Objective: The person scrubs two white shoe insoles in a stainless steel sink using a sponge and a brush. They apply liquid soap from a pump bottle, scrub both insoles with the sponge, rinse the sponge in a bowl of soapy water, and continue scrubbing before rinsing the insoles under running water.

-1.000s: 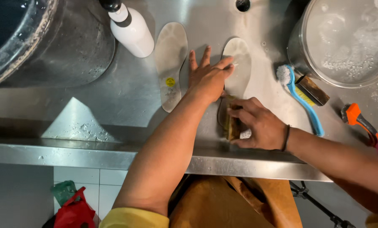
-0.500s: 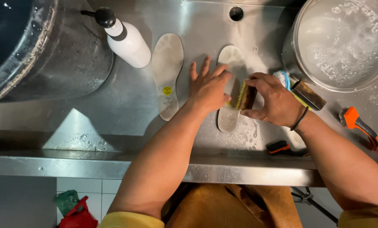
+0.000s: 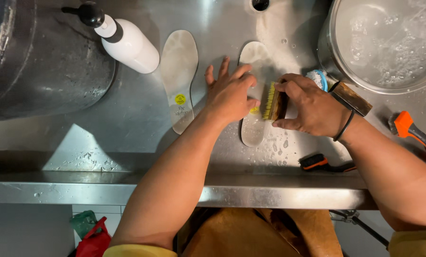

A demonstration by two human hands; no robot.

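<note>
Two pale shoe insoles lie on a wet steel counter (image 3: 127,123). My left hand (image 3: 229,90) presses flat on the right insole (image 3: 252,131), fingers spread. My right hand (image 3: 308,104) grips a wooden scrub brush (image 3: 274,101) with yellow bristles, its bristles against that insole's right edge. The left insole (image 3: 178,78) lies untouched beside my left hand, with a small yellow sticker on it.
A white pump bottle (image 3: 127,43) lies at the back left. A large steel basin (image 3: 389,43) of soapy water stands at the right. A blue-and-white brush (image 3: 317,78), an orange-handled tool (image 3: 412,133) and a small black-orange brush (image 3: 322,164) lie nearby. A drain hole (image 3: 260,4) is at the back.
My right hand has carried the brush from the counter's front edge up to the insole's middle. My left hand stays pressed on the insole. The camera view shifted slightly.
</note>
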